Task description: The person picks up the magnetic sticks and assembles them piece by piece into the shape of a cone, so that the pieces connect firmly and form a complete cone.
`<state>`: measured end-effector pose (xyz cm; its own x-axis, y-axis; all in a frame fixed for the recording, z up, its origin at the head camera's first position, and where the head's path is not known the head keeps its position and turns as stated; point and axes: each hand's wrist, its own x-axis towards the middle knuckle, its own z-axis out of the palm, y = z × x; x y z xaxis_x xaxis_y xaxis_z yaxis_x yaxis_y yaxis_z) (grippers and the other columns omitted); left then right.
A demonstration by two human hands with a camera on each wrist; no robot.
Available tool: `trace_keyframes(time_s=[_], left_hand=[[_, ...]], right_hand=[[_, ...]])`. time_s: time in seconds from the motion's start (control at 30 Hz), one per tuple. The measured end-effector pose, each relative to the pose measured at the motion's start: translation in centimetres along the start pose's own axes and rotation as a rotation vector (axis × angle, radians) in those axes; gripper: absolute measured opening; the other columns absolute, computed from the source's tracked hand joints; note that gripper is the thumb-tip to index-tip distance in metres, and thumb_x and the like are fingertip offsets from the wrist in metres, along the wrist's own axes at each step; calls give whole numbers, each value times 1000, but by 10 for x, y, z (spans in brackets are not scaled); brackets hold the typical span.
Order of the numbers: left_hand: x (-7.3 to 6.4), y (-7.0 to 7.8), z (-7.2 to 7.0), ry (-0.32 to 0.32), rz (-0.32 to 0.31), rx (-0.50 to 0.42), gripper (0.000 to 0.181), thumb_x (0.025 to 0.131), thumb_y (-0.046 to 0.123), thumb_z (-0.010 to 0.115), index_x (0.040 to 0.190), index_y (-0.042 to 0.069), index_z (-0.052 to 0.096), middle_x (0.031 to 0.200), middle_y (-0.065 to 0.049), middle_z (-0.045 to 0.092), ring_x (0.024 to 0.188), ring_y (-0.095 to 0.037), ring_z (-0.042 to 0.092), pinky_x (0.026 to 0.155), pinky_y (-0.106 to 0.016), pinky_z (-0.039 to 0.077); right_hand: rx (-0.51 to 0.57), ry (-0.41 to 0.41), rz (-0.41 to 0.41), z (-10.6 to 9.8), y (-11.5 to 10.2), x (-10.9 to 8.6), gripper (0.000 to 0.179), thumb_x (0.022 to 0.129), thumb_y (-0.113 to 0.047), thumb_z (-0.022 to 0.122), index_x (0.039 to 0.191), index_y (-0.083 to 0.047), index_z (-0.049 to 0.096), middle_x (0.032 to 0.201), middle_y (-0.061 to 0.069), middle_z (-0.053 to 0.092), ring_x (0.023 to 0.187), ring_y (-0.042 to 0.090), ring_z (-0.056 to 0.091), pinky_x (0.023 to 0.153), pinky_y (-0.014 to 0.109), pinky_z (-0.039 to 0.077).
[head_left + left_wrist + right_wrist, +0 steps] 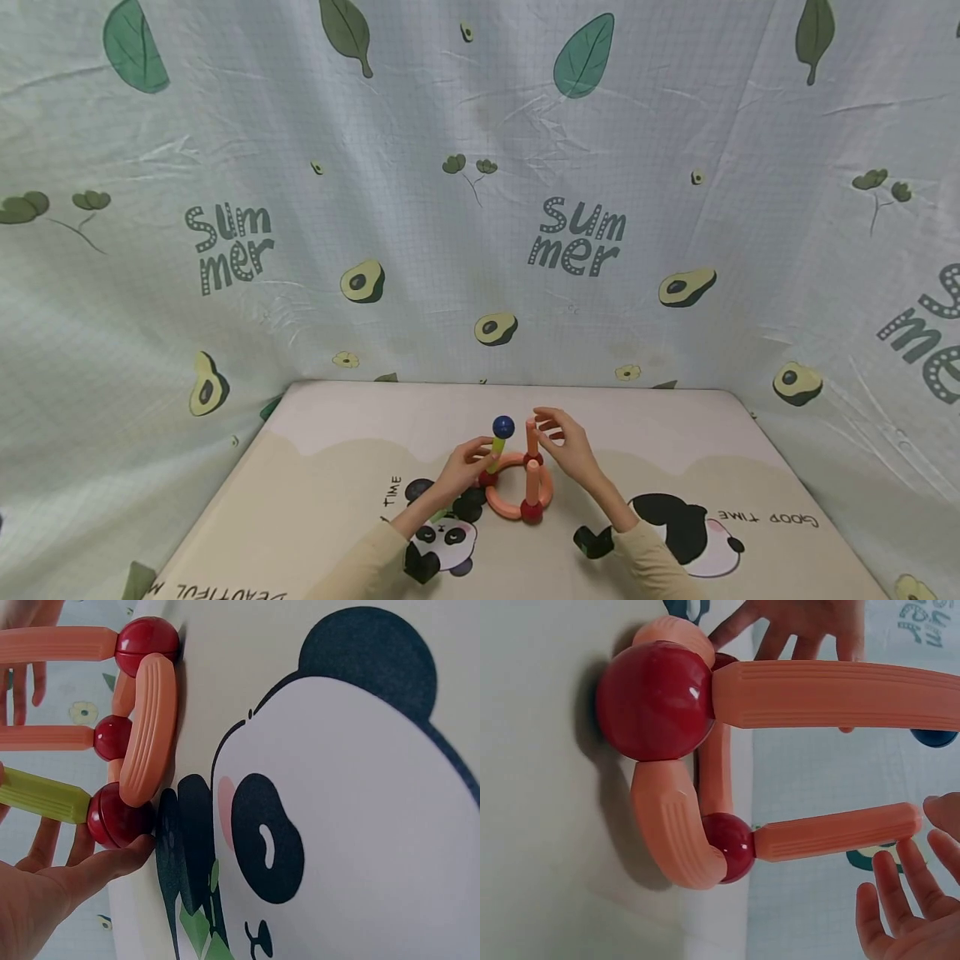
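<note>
A magnetic-stick style toy stands on the table: curved orange pieces form a ring [498,505] joined by red balls. Two orange rods, the nearer rod [532,482] and the farther rod [836,831], rise from it. A yellow-green rod [45,796] topped by a blue ball [503,427] stands on the left red ball [120,817]. My left hand [463,468] holds that red ball, thumb on its near side, fingers behind. My right hand [570,450] is at the top of the farther rod, thumb and fingertips spread loosely around its end; firm contact is unclear.
The table's mat [330,442] carries printed pandas and lettering, with a flat panda print [446,537] under the left forearm. A pale curtain [420,208] with leaf and avocado prints hangs behind the table and along both sides.
</note>
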<state>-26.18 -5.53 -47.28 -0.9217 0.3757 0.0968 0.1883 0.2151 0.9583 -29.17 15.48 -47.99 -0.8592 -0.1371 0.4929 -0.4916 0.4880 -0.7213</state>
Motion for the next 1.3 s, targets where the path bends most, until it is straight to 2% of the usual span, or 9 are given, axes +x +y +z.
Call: trace_keyframes(time_s=[0.3, 0.5, 0.73, 0.97, 1.07, 1.2, 1.3], left_hand=[[0, 2, -1, -8, -6, 1, 33, 91, 18, 49, 119, 0, 50, 114, -29, 53, 95, -34, 57, 71, -49, 49], [-1, 1, -1, -9, 2, 6, 33, 92, 17, 49, 119, 0, 51, 115, -27, 53, 99, -37, 55, 77, -50, 48], [-1, 4, -1, -2, 14, 5, 33, 92, 15, 48, 120, -2, 51, 118, -27, 52, 103, -40, 53, 83, -50, 46], [0, 5, -1, -3, 11, 3, 33, 92, 15, 48, 119, -2, 51, 118, -27, 53, 102, -39, 54, 83, -50, 46], [0, 4, -1, -5, 12, 4, 33, 92, 15, 48, 119, -2, 51, 118, -27, 52, 102, -39, 54, 83, -50, 46], [2, 3, -2, 0, -5, 22, 32, 91, 16, 49, 119, 0, 51, 114, -27, 53, 96, -36, 57, 73, -49, 49], [2, 3, -2, 5, -19, 37, 32, 91, 16, 49, 119, 1, 50, 111, -28, 54, 89, -31, 58, 62, -45, 48]], right_hand=[[52, -55, 145, 7, 10, -3, 36, 81, -13, 64, 116, -8, 54, 102, 10, 61, 90, 24, 58, 71, 23, 49], [77, -68, 210, 9, 14, -5, 34, 81, -18, 64, 113, -10, 56, 102, 8, 61, 91, 21, 58, 72, 22, 47], [119, -54, 216, 11, 18, -5, 30, 81, -12, 64, 110, -9, 58, 101, 9, 62, 91, 22, 58, 70, 24, 47], [123, -87, 240, 12, 25, -6, 27, 82, -14, 62, 108, -10, 57, 101, 8, 61, 92, 21, 58, 74, 25, 47], [137, -94, 238, 10, 17, -6, 25, 83, -12, 60, 108, -8, 56, 101, 11, 61, 93, 23, 58, 76, 29, 47], [144, -103, 229, 5, -3, -8, 23, 84, -6, 57, 107, -4, 55, 103, 15, 60, 96, 30, 57, 79, 38, 48], [141, -107, 210, 6, -3, -9, 22, 84, -4, 57, 106, -3, 54, 103, 17, 60, 97, 32, 57, 80, 42, 48]])
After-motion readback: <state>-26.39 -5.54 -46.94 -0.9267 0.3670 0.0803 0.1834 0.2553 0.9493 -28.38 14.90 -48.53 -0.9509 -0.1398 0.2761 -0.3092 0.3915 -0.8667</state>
